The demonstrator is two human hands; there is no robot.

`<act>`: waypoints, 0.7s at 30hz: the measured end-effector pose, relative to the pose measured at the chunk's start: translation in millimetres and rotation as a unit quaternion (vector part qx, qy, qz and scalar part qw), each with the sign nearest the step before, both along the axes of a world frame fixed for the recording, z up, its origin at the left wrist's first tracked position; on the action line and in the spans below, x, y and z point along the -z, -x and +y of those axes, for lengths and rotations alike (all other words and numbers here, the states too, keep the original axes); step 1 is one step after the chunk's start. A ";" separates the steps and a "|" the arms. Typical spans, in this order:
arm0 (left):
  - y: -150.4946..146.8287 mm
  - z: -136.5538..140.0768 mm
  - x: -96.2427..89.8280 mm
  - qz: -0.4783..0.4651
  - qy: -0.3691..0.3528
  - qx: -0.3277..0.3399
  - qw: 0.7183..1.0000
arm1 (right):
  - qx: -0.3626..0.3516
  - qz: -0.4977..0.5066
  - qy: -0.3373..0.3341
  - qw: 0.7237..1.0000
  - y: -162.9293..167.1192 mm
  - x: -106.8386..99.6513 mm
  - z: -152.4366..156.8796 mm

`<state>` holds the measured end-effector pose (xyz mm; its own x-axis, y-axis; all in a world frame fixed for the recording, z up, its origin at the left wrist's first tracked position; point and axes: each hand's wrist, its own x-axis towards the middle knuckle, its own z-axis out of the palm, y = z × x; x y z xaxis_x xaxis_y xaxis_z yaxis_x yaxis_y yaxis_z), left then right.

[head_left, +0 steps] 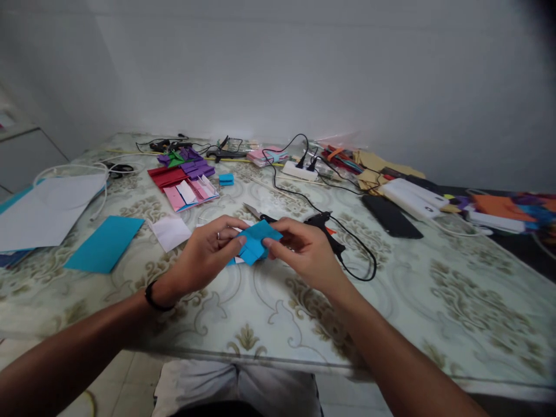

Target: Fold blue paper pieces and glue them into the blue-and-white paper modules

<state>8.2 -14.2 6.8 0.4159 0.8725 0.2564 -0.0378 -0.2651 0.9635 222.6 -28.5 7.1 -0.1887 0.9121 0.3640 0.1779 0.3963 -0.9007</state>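
Note:
A small folded piece of blue paper (255, 242) is held up over the table between both hands, with creases across its face. My left hand (212, 246) pinches its left edge between thumb and fingers. On the other side, my right hand (306, 249) grips the right corner the same way. Behind the paper lie scissors (256, 212), their handles partly hidden by the hands. A black glue gun (324, 226) rests just beyond my right hand. To the left of my left hand are a white paper square (170, 233) and a larger blue sheet (105, 243).
White and blue sheets (47, 208) are stacked at the far left. Folded pink paper pieces (191, 194) and a small blue folded piece (226, 179) lie further back. A white power strip (299, 171) trails black cables. A black phone (391, 216) and white power bank (412, 198) lie right.

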 end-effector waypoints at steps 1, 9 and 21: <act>0.1 0.0 0.2 -0.003 -0.004 0.001 1.000 | 0.002 0.002 0.005 1.000 -0.2 0.4 0.0; -2.7 2.1 1.0 -0.013 -0.014 -0.023 1.000 | -0.015 0.056 0.064 0.996 0.5 2.2 1.7; 3.9 1.0 -10.1 0.073 -0.144 -0.008 0.987 | -0.065 0.177 0.112 0.976 -5.3 13.2 9.2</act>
